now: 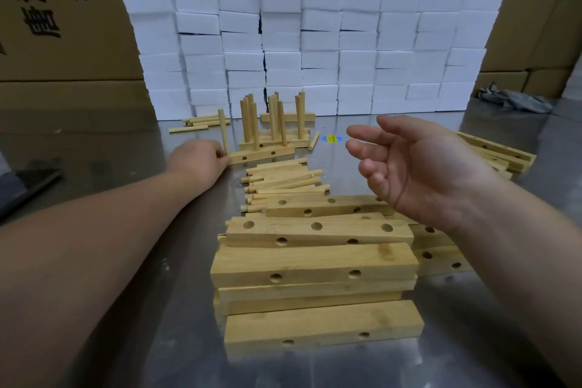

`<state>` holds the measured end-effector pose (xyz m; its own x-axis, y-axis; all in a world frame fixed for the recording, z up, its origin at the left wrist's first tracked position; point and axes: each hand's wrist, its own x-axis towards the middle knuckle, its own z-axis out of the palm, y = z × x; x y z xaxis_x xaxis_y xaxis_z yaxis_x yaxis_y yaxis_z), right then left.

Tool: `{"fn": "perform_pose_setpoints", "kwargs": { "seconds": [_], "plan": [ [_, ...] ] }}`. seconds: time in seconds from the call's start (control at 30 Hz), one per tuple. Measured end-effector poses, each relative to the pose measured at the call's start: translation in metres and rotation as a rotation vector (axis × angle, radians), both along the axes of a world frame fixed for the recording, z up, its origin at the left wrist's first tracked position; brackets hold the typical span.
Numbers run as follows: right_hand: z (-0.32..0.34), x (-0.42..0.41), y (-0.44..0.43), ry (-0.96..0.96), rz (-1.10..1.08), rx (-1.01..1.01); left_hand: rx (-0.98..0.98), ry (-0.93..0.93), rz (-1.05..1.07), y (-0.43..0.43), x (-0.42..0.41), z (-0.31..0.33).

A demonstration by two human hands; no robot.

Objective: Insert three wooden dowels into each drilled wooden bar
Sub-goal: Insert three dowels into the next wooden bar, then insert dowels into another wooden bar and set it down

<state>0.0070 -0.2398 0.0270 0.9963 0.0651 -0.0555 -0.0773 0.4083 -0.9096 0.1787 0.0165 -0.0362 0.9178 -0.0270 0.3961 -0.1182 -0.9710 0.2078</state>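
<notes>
A wooden bar (264, 154) lies across the steel table with three dowels standing in it; the left one (223, 129) rises beside my left hand (198, 157). That hand holds the bar's left end. Behind it stand other bars with upright dowels (277, 140). My right hand (409, 164) hovers above the table, palm turned left, fingers relaxed and holding nothing. A heap of loose dowels (283, 183) lies in the middle. In front of it sits a stack of drilled bars (315, 258).
A wall of white foam blocks (315, 41) stands at the back, with cardboard boxes (63, 16) behind. More drilled bars (497, 154) lie at right, a few dowels (198, 123) at back left, a blue-yellow sticker (330, 138) on the table, grey crumpled material (513, 99) far right.
</notes>
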Motion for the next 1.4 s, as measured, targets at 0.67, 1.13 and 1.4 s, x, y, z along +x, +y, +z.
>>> {"fn": "perform_pose_setpoints", "kwargs": {
  "seconds": [0.67, 1.13, 1.4],
  "plan": [
    [-0.001, -0.001, 0.001, -0.04, 0.034, -0.036, 0.095, -0.07, -0.081, -0.018, 0.046, 0.0],
    [-0.003, -0.001, 0.005, -0.111, -0.167, -0.282, -0.495, 0.071, -0.166, -0.028, -0.058, 0.0],
    [0.008, -0.024, 0.004, -0.436, 0.128, -1.09, -0.762, 0.178, -0.188, -0.028, -0.088, -0.006]
  ]
}}
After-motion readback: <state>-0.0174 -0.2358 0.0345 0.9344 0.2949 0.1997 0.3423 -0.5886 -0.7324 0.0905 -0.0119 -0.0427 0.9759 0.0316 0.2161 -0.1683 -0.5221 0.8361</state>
